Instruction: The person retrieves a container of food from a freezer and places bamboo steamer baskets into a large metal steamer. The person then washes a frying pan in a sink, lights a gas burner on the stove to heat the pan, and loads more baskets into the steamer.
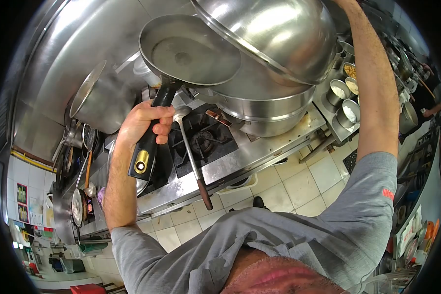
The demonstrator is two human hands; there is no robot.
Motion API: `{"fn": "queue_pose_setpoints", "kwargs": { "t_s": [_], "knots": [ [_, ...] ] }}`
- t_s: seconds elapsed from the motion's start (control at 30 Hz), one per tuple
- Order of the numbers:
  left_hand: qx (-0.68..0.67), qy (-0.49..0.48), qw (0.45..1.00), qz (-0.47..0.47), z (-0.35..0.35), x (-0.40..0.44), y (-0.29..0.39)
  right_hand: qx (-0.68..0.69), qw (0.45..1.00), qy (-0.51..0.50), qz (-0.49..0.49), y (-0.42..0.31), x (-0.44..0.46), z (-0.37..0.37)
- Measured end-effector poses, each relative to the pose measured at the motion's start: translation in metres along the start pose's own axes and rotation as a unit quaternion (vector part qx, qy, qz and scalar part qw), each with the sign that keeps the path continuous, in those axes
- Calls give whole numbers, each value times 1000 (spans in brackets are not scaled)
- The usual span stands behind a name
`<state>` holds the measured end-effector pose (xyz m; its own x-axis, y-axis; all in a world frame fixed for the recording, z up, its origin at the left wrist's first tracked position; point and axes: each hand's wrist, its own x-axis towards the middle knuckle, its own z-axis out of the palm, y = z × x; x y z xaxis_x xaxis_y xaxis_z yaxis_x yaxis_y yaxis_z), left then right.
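Head view, left to right: large pot stands on range. Left hand wraps black handle of frying pan, raised above range; mid-handle grip likely balances weight. Ladle lies over burner grate, brown handle jutting past front edge, probably kept cool for grabbing. Domed lid tilts over stacked pots, perhaps venting steam. Right hand, near lid, mostly cut off by top edge; from here, cannot tell whether it grips. Metal tubs sit beside range, presumably within easy reach.

The light is bright, with glare on the steel dome ahead-right of the left hand; edges curve strongly.
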<state>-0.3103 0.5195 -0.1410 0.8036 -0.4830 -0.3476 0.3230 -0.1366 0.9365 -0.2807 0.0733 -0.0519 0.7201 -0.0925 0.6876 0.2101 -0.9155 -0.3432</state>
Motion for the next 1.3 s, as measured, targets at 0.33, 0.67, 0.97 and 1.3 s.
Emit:
{"fn": "queue_pose_setpoints", "kwargs": {
  "t_s": [0.33, 0.67, 0.97, 1.3],
  "knots": [
    [125, -3, 992, 33, 7, 12, -5, -5, 1000, 3, 10, -2, -3, -3],
    [254, -7, 962, 103, 14, 27, -33, 11, 1000, 14, 6, 3, -6, -6],
    [102, 26, 987, 124, -1, 35, -59, 93, 995, -3, 35, 0, -2, 3],
    [-162, 114, 962, 190, -70, -34, -80, -35, 997, -54, -39, -33, 14, 62]
  ]
}}
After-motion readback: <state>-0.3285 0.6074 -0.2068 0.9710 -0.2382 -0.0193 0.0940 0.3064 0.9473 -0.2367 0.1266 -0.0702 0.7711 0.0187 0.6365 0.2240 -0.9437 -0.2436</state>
